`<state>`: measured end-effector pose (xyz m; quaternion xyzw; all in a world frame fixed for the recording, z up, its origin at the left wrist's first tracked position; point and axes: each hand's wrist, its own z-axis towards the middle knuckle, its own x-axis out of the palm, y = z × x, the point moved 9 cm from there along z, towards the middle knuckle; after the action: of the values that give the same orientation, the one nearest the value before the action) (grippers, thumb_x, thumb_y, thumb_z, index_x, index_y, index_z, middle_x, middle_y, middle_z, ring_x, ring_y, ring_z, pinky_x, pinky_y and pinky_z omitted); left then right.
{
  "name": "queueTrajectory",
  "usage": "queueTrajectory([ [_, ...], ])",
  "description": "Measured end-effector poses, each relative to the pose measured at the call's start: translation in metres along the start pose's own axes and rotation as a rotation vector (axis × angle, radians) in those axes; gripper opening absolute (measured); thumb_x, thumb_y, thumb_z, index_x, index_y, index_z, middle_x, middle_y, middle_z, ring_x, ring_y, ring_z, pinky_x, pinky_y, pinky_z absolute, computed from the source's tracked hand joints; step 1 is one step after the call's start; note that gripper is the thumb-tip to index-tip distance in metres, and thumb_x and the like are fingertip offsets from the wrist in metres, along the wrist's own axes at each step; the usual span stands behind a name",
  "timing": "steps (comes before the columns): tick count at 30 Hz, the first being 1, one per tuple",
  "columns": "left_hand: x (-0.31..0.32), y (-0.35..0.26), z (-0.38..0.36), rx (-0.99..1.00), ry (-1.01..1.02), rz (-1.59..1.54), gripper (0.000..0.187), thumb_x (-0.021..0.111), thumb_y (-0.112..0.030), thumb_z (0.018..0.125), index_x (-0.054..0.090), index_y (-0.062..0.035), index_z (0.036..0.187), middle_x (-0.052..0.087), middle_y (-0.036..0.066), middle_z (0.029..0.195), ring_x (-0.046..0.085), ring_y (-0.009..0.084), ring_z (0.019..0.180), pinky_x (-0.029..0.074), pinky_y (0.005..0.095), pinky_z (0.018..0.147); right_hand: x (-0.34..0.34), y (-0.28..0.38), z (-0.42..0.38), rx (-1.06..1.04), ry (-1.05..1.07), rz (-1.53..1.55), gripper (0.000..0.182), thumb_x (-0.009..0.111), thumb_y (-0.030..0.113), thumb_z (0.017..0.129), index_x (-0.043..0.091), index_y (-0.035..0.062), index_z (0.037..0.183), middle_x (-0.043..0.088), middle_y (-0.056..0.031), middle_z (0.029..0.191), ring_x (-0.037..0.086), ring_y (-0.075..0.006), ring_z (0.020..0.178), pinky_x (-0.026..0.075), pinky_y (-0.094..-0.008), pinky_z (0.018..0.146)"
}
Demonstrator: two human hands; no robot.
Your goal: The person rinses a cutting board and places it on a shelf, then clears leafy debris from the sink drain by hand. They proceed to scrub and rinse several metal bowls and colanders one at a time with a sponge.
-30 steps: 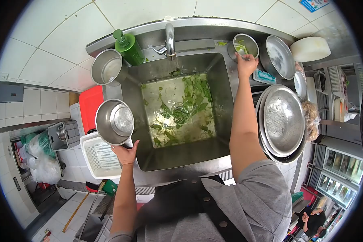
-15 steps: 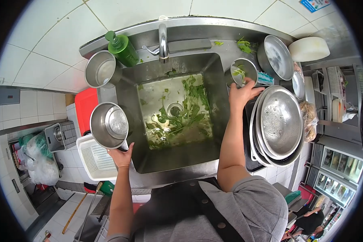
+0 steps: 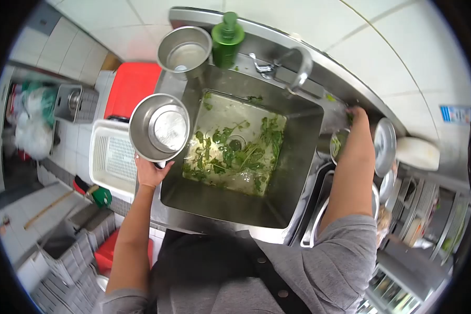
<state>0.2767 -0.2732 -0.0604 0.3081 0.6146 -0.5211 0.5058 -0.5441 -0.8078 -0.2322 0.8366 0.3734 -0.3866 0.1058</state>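
1. A white basket [image 3: 96, 152] is sitting just left of the left grip, its nearer edge showing beside the pan; a dropping wrist could be knocking it.
2. The left hand [image 3: 152, 172] is holding a steel pan [image 3: 159, 128], fingers closed at its near side by the handle. The pan is tilting its open mouth upward, ahead of that grip. A wet or one-sided hold could be letting it twist.
3. Just beyond the pan, a second pot [image 3: 186, 52] is standing on the ledge, a green bottle [image 3: 227, 47] beside it. A careless forward swing could be tipping either.
4. Between the two grips, loose greens [image 3: 246, 157] are lying in the wet sink [image 3: 230, 208], some around its drain; they could be clogging it.
5. Nearer the body than the right grip, a steel bowl [image 3: 314, 222] is lying partly beneath the arm, which could be nudging it.
6. A cup of greens [image 3: 342, 135] is standing just this side of the right grip, close to the forearm. A brushing forearm could be spilling it.
7. The right hand [image 3: 355, 114] is extending to the back ledge. I cannot tell whether it is gripping anything; its fingers are mostly hidden.
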Motion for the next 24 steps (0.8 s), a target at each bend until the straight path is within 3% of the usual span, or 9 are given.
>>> queueTrajectory([
  [4, 0.005, 0.008, -0.001, -0.03, 0.009, -0.016, 0.06, 0.078, -0.049, 0.068, 0.064, -0.0119, 0.113, 0.052, 0.019, 0.127, 0.042, 0.0434, 0.122, 0.028, 0.0548, 0.107, 0.005, 0.012, -0.123, -0.032, -0.12, 0.405, 0.067, 0.065, 0.045, 0.083, 0.049, 0.0121, 0.139, 0.04, -0.017, 0.148, 0.032, -0.0361, 0.14, 0.032, -0.0487, 0.11],
  [8, 0.006, 0.006, -0.001, -0.012, 0.025, -0.006, 0.064, 0.078, -0.049, 0.068, 0.062, -0.0117, 0.116, 0.052, 0.019, 0.126, 0.042, 0.0428, 0.122, 0.028, 0.0545, 0.107, -0.025, 0.06, -0.146, -0.343, -0.425, -0.42, 0.051, 0.065, 0.034, 0.084, 0.061, 0.0066, 0.127, 0.056, -0.0206, 0.132, 0.051, -0.0384, 0.126, 0.044, -0.0465, 0.101],
  [9, 0.006, 0.005, -0.001, -0.023, 0.051, -0.002, 0.065, 0.078, -0.05, 0.068, 0.061, -0.0117, 0.118, 0.052, 0.019, 0.127, 0.042, 0.0425, 0.122, 0.028, 0.0546, 0.107, -0.028, 0.058, -0.159, -0.294, -0.579, -0.32, 0.036, 0.062, 0.025, 0.085, 0.068, 0.0039, 0.114, 0.065, -0.0189, 0.119, 0.062, -0.0371, 0.112, 0.05, -0.0453, 0.094],
  [13, 0.004, 0.003, -0.002, 0.0, -0.017, 0.061, 0.067, 0.077, -0.051, 0.069, 0.06, -0.0116, 0.12, 0.051, 0.019, 0.128, 0.042, 0.0417, 0.123, 0.027, 0.055, 0.107, -0.005, 0.075, -0.259, -0.253, -0.729, 0.098, 0.032, 0.047, 0.022, 0.095, 0.067, 0.004, 0.113, 0.063, -0.0217, 0.12, 0.061, -0.033, 0.113, 0.052, -0.039, 0.092],
  [16, 0.008, 0.008, -0.004, -0.016, -0.016, 0.064, 0.07, 0.076, -0.052, 0.069, 0.058, -0.0106, 0.122, 0.051, 0.019, 0.13, 0.041, 0.0419, 0.124, 0.026, 0.056, 0.108, -0.011, 0.084, -0.238, -0.286, -0.751, 0.101, 0.03, 0.057, 0.023, 0.09, 0.068, 0.0036, 0.111, 0.066, -0.0175, 0.117, 0.064, -0.0315, 0.11, 0.053, -0.0388, 0.089],
  [20, 0.01, 0.014, -0.005, -0.033, -0.001, 0.005, 0.073, 0.076, -0.053, 0.07, 0.055, -0.0099, 0.125, 0.049, 0.02, 0.131, 0.04, 0.0429, 0.125, 0.026, 0.0564, 0.108, 0.014, 0.122, -0.255, -0.639, -0.365, -0.444, 0.037, 0.058, 0.026, 0.087, 0.067, -0.0017, 0.109, 0.065, -0.0196, 0.117, 0.063, -0.0315, 0.11, 0.053, -0.0371, 0.089],
  [22, 0.01, 0.01, -0.003, -0.009, 0.034, 0.02, 0.077, 0.076, -0.054, 0.07, 0.053, -0.0084, 0.127, 0.048, 0.021, 0.131, 0.038, 0.0442, 0.125, 0.025, 0.0564, 0.109, 0.029, 0.132, -0.285, -0.61, -0.351, -0.076, 0.037, 0.063, 0.026, 0.083, 0.067, -0.0011, 0.108, 0.066, -0.018, 0.115, 0.065, -0.0308, 0.107, 0.054, -0.0383, 0.087],
  [23, 0.011, 0.009, -0.003, -0.006, 0.031, 0.02, 0.077, 0.076, -0.054, 0.07, 0.053, -0.0084, 0.127, 0.048, 0.021, 0.131, 0.038, 0.0442, 0.125, 0.025, 0.0564, 0.109, 0.033, 0.119, -0.28, -0.347, -0.405, 0.392, 0.035, 0.066, 0.026, 0.081, 0.067, 0.001, 0.106, 0.068, -0.0157, 0.112, 0.066, -0.03, 0.105, 0.055, -0.0387, 0.084],
  [24, 0.012, 0.011, -0.004, -0.024, 0.02, 0.013, 0.077, 0.076, -0.054, 0.069, 0.053, -0.0074, 0.127, 0.047, 0.022, 0.13, 0.038, 0.0446, 0.125, 0.026, 0.0562, 0.108, 0.037, 0.122, -0.261, -0.292, -0.546, 0.23, 0.032, 0.065, 0.021, 0.081, 0.068, 0.005, 0.108, 0.068, -0.0164, 0.112, 0.065, -0.0305, 0.107, 0.053, -0.0393, 0.089],
])
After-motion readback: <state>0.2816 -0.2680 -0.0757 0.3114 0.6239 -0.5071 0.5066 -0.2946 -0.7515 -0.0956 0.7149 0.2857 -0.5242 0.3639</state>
